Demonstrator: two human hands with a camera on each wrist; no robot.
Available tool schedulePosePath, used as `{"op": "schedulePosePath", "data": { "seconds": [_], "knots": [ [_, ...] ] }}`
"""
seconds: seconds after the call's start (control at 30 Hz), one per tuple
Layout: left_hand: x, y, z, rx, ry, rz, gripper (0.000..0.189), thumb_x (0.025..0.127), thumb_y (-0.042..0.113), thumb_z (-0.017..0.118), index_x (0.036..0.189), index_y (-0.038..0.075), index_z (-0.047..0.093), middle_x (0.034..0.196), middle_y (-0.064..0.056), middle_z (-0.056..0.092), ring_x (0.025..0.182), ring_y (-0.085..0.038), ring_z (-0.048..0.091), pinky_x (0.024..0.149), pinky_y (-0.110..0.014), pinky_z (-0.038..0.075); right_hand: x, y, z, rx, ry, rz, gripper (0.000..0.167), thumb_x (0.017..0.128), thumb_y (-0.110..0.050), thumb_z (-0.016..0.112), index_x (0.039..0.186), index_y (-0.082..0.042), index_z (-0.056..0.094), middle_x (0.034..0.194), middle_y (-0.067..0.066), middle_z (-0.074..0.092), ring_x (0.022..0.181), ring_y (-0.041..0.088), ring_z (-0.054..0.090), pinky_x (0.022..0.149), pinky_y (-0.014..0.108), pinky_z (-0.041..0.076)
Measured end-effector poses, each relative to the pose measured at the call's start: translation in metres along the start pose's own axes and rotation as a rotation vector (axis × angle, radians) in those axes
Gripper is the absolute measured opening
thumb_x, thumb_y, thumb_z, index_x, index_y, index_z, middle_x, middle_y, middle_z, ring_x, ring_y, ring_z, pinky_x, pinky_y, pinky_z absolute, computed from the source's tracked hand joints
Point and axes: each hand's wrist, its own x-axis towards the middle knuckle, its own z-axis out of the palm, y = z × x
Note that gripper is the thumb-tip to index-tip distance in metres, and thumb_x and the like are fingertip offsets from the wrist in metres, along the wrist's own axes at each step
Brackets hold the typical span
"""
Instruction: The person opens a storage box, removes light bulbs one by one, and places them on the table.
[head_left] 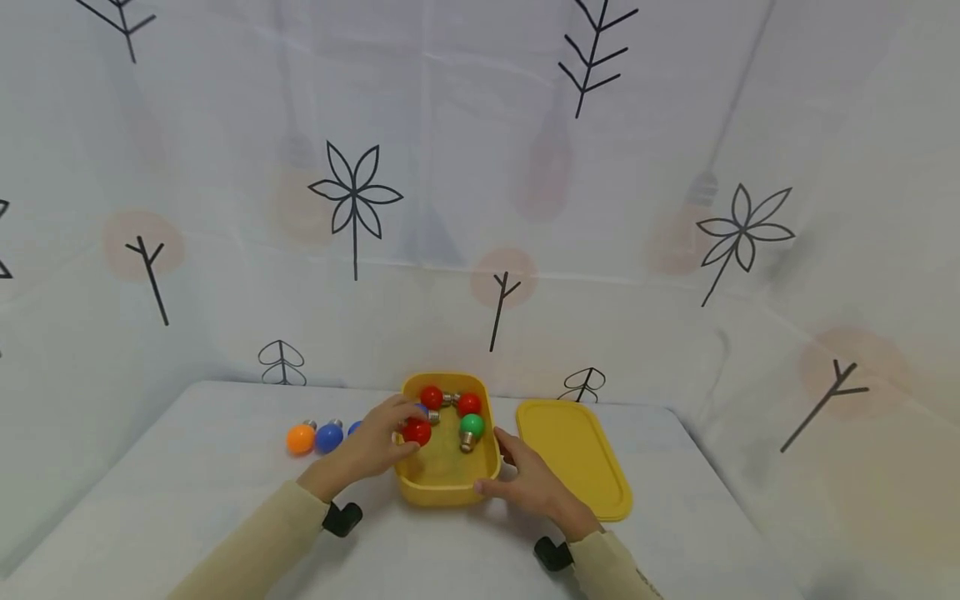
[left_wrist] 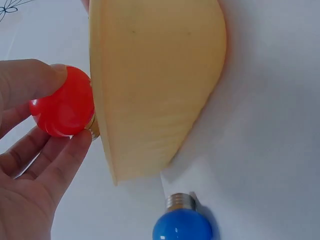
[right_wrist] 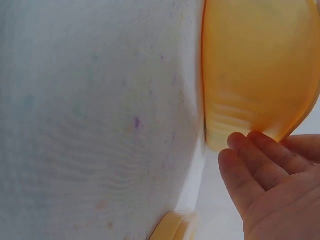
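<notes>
My left hand [head_left: 375, 440] pinches a red light bulb [head_left: 417, 432] between thumb and fingers. In the left wrist view this red bulb [left_wrist: 64, 105] is at the rim of the yellow plastic container [left_wrist: 155, 85], its metal base partly hidden. Inside the container [head_left: 442, 497] lie two red bulbs [head_left: 469, 404], a green bulb [head_left: 472, 426] and a blue bulb [head_left: 422, 410] partly covered by my left hand. At the container's near right corner is my right hand [head_left: 531, 485]. Its fairly straight fingers [right_wrist: 260, 160] rest against the side wall, with the thumb near the front rim.
Left of the container, an orange bulb [head_left: 301, 439] and a blue bulb [head_left: 329, 437] lie on the white table [head_left: 420, 558], with another blue bulb [head_left: 355, 427] partly behind my left hand. A flat yellow lid [head_left: 573, 458] lies to the right. Behind hangs a patterned cloth [head_left: 450, 167].
</notes>
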Motion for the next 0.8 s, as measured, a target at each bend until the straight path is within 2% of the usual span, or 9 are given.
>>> {"op": "schedulePosePath", "data": {
  "seconds": [0.27,0.4,0.53,0.67,0.8],
  "knots": [
    [-0.018,-0.003,-0.015,0.037,0.052,0.016,0.035,0.082,0.007,0.074,0.115,0.014,0.063,0.109,0.002,0.054,0.094,-0.014,0.054,0.083,-0.035,0.054,-0.001,-0.002,-0.002,-0.041,0.008,-0.010,0.099,0.077,-0.054,0.073,0.151,-0.011,0.024,0.150,0.006,0.035,0.131,0.028,0.042,0.106,0.049,0.036],
    [-0.028,-0.005,-0.022,0.066,0.067,-0.016,0.036,0.081,0.008,0.075,0.114,0.016,0.063,0.111,0.003,0.055,0.096,-0.014,0.054,0.086,-0.035,0.053,-0.003,-0.005,-0.003,-0.031,0.012,-0.021,0.099,0.077,-0.052,0.074,0.151,-0.009,0.024,0.150,0.008,0.035,0.131,0.027,0.042,0.107,0.048,0.035],
    [-0.039,-0.009,-0.029,0.058,0.099,-0.039,0.037,0.080,0.006,0.075,0.114,0.013,0.063,0.112,0.000,0.056,0.099,-0.017,0.055,0.088,-0.040,0.052,-0.004,-0.006,-0.002,-0.019,0.013,-0.007,0.100,0.076,-0.052,0.074,0.151,-0.008,0.024,0.151,0.010,0.034,0.132,0.028,0.042,0.107,0.048,0.035],
    [-0.050,-0.016,-0.035,0.054,0.144,-0.017,0.037,0.078,0.002,0.076,0.112,0.009,0.064,0.110,-0.003,0.057,0.098,-0.020,0.057,0.085,-0.042,0.053,-0.005,-0.008,0.000,-0.021,0.019,0.004,0.102,0.075,-0.053,0.075,0.151,-0.007,0.023,0.151,0.010,0.033,0.132,0.029,0.041,0.107,0.048,0.035],
    [-0.059,-0.025,-0.041,0.113,0.187,-0.005,0.038,0.077,0.001,0.077,0.111,0.010,0.064,0.110,-0.002,0.057,0.098,-0.018,0.057,0.085,-0.041,0.054,-0.005,-0.009,0.002,-0.026,0.026,0.016,0.104,0.073,-0.054,0.076,0.151,-0.008,0.024,0.151,0.011,0.032,0.132,0.030,0.041,0.106,0.049,0.036]
  ]
}}
